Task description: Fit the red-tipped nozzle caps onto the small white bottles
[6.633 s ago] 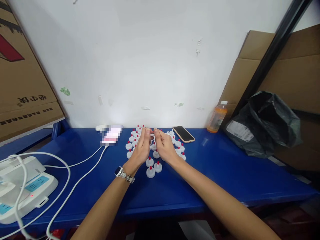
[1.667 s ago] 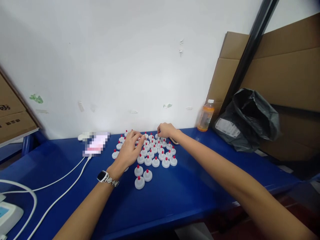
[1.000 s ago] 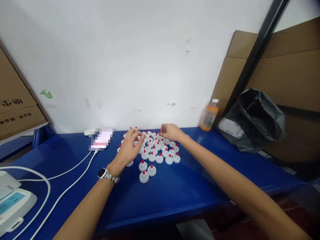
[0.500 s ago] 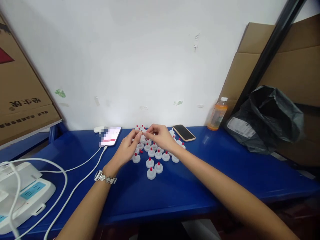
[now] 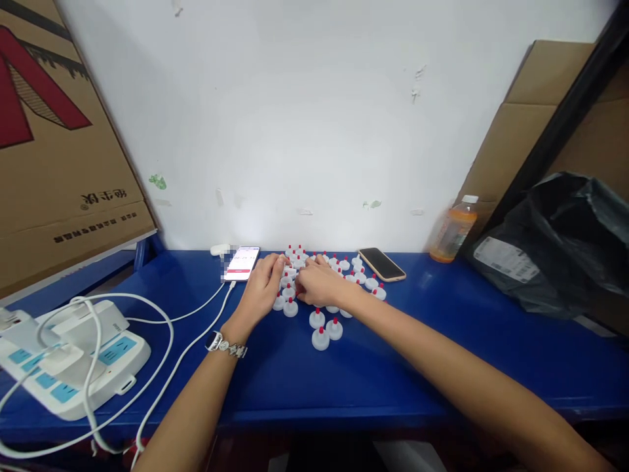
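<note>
Several white caps with red tips stand clustered on the blue table near the wall. My left hand, with a watch on its wrist, lies over the left side of the cluster, fingers curled down among the caps. My right hand sits right beside it over the middle of the cluster, its fingers bent inward toward the left hand. Both sets of fingertips meet low among the caps, and anything pinched there is hidden.
A lit phone on a white cable lies left of the caps, a dark phone to their right. A white power strip is at far left. An orange bottle, black bag and cardboard boxes line the sides.
Both hands, pinched together just above the caps half a second ago, have dropped onto the cluster. The view has shifted left, bringing more of the power strip into sight.
</note>
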Tool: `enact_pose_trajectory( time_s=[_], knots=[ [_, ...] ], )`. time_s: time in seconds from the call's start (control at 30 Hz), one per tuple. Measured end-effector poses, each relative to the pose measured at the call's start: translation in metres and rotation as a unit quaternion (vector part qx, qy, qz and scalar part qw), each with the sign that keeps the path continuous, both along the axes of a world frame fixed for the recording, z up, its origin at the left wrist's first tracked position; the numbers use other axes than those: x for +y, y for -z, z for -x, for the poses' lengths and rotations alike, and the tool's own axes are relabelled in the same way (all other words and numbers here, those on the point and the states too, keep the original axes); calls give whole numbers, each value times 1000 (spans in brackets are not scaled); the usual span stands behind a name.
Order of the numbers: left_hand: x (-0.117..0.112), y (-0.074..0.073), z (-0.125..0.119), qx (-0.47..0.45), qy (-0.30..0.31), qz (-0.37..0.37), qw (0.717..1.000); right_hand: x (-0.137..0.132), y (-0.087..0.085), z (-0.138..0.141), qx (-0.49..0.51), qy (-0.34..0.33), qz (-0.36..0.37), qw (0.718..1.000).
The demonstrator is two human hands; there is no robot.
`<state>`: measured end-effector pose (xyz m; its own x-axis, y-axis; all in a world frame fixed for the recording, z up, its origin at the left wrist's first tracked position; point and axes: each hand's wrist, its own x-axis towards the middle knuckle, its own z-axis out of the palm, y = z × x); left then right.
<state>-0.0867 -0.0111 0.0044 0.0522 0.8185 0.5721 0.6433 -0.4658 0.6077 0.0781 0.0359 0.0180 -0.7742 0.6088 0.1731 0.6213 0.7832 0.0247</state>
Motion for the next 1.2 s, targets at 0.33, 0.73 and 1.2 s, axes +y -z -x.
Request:
enact_pose_trajectory(
  time_s=[0.33,0.73,1.2],
  knots=[
    [-10,3,-15,-39,3,39,998,-7,4,-28,389,52,229,891],
    [-20,5,-45,-94,22,49,994,-29,13,-23,649,34,365,666],
    [-22,6,-47,-138,3,38,990,-39,18,-15,642,-20,293,708]
  ],
)
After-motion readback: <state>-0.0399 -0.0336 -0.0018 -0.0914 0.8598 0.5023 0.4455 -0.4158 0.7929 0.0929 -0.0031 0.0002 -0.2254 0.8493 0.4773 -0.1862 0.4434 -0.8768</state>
